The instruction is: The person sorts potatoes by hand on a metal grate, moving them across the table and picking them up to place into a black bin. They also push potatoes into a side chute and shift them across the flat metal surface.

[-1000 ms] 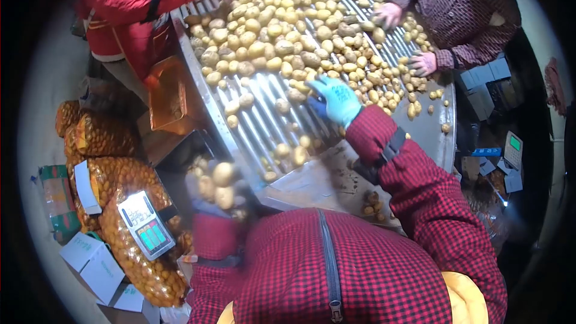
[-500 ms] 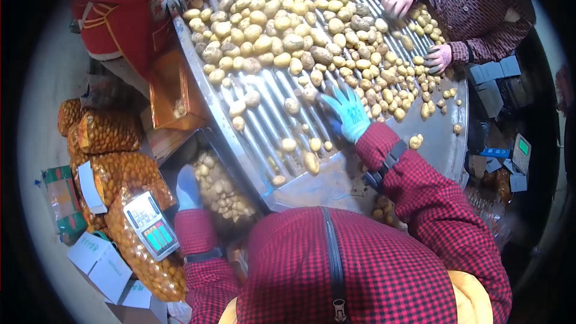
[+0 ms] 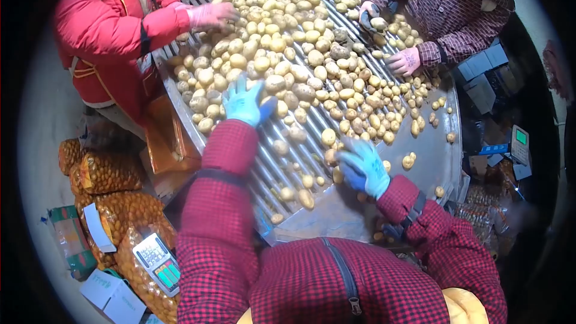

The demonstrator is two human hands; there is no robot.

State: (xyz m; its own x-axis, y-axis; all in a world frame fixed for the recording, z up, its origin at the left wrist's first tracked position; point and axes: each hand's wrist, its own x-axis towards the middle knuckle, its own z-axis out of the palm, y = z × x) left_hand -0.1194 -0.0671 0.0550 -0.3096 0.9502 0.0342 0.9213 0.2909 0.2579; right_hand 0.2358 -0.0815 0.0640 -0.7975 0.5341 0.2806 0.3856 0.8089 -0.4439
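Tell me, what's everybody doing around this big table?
People are working over a slatted metal table heaped with small yellow potatoes. The camera wearer, in blue gloves, has the left hand spread at the pile's near edge and the right hand open over loose potatoes lower down. A person in a red jacket and a person in a checked shirt handle potatoes on either side. Filled orange net sacks lie on the floor.

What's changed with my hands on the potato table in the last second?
Your left hand rose from beside the table and spreads open over the potatoes near its left edge. Your right hand drew back toward you, to the small potatoes at the near end; whether it grips one is unclear. The co-worker in red, the co-worker in checks, the net sacks and the scale stayed put.
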